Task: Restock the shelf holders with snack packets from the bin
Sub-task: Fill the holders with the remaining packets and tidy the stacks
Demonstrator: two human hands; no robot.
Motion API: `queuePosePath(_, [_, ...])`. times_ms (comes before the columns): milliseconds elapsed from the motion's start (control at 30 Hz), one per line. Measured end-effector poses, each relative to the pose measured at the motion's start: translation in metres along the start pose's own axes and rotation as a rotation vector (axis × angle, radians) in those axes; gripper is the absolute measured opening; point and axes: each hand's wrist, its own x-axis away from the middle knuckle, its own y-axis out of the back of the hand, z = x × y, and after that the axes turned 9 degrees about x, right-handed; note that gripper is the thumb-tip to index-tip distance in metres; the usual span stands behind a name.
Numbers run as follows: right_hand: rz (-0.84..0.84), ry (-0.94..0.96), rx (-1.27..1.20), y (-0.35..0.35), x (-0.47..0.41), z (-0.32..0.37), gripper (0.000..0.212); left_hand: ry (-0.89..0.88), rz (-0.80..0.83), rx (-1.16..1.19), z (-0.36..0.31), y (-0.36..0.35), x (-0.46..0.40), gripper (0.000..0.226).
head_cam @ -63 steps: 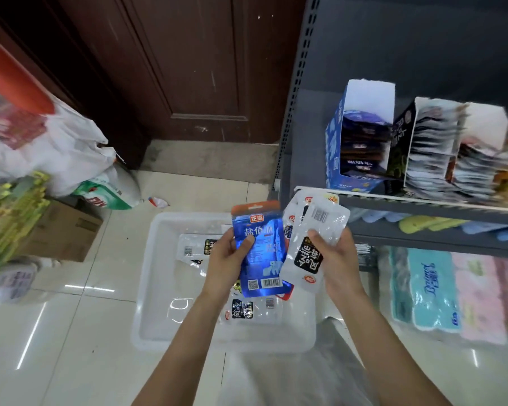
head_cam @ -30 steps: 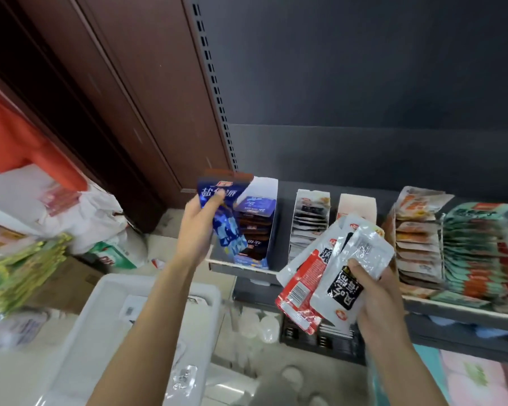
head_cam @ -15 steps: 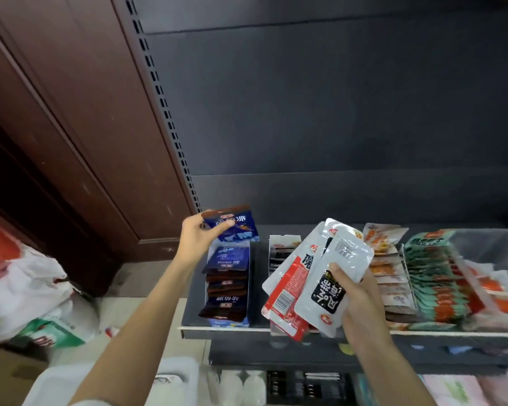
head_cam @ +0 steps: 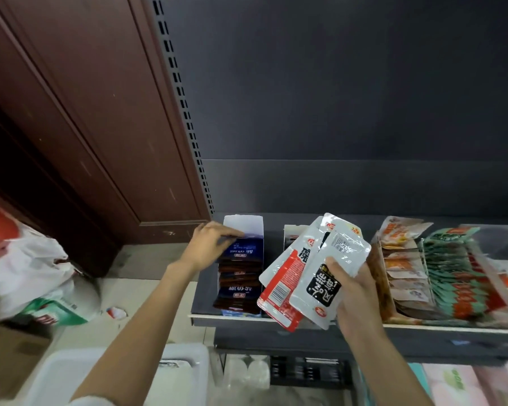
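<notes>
At ten o'clock of the shelf (head_cam: 440,328), the left hand (head_cam: 207,247) pinches a blue packet (head_cam: 245,251) into the leftmost holder (head_cam: 242,230), while the right hand (head_cam: 356,294) grips a fan of silver packets (head_cam: 326,276) not yet shelved, with the bin (head_cam: 79,373) at seven o'clock.
</notes>
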Motion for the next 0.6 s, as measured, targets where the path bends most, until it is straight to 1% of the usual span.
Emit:
queuePosePath(67, [-0.009, 0.003, -0.013, -0.003, 0.002, 0.001, 0.039, 0.038, 0.056, -0.036, -0.003, 0.000, -0.001, 0.042])
queuePosePath(100, [-0.019, 0.003, -0.023, -0.004, 0.002, 0.001, 0.039, 0.038, 0.040, 0.003, -0.005, 0.003, 0.000, 0.051])
queuePosePath(133, [-0.028, 0.003, -0.035, -0.004, 0.002, 0.002, 0.039, 0.038, -0.014, 0.076, -0.010, 0.008, 0.005, 0.057])
queuePosePath(200, [-0.044, 0.009, -0.069, -0.004, 0.003, 0.002, 0.039, 0.020, -0.224, 0.247, -0.030, 0.017, 0.020, 0.060])
queuePosePath(233, [-0.047, 0.015, -0.091, -0.004, 0.004, 0.003, 0.040, -0.013, -0.327, 0.317, -0.045, 0.019, 0.030, 0.054])
queuePosePath(267, [-0.046, 0.021, -0.110, -0.005, 0.005, 0.004, 0.041, -0.052, -0.378, 0.375, -0.064, 0.018, 0.039, 0.044])
queuePosePath(300, [-0.040, 0.031, -0.125, -0.005, 0.006, 0.005, 0.042, -0.086, -0.357, 0.418, -0.083, 0.014, 0.047, 0.031])
queuePosePath(333, [-0.030, 0.043, -0.142, -0.005, 0.006, 0.006, 0.042, -0.107, -0.288, 0.430, -0.099, 0.008, 0.051, 0.021])
queuePosePath(367, [-0.021, 0.052, -0.161, -0.005, 0.007, 0.007, 0.042, -0.107, -0.200, 0.417, -0.112, -0.001, 0.052, 0.020])
queuePosePath(400, [-0.017, 0.058, -0.179, -0.003, 0.008, 0.007, 0.043, -0.093, -0.122, 0.386, -0.120, -0.011, 0.052, 0.026])
queuePosePath(433, [-0.018, 0.059, -0.190, -0.001, 0.008, 0.007, 0.043, -0.082, -0.082, 0.346, -0.124, -0.020, 0.050, 0.030])
queuePosePath(533, [-0.025, 0.054, -0.195, 0.006, 0.012, 0.007, 0.043, -0.079, -0.090, 0.320, -0.127, -0.032, 0.043, 0.034])
queuePosePath(600, [-0.035, 0.064, -0.231, 0.010, 0.013, 0.006, 0.046, -0.071, -0.056, 0.325, -0.130, -0.037, 0.041, 0.032])
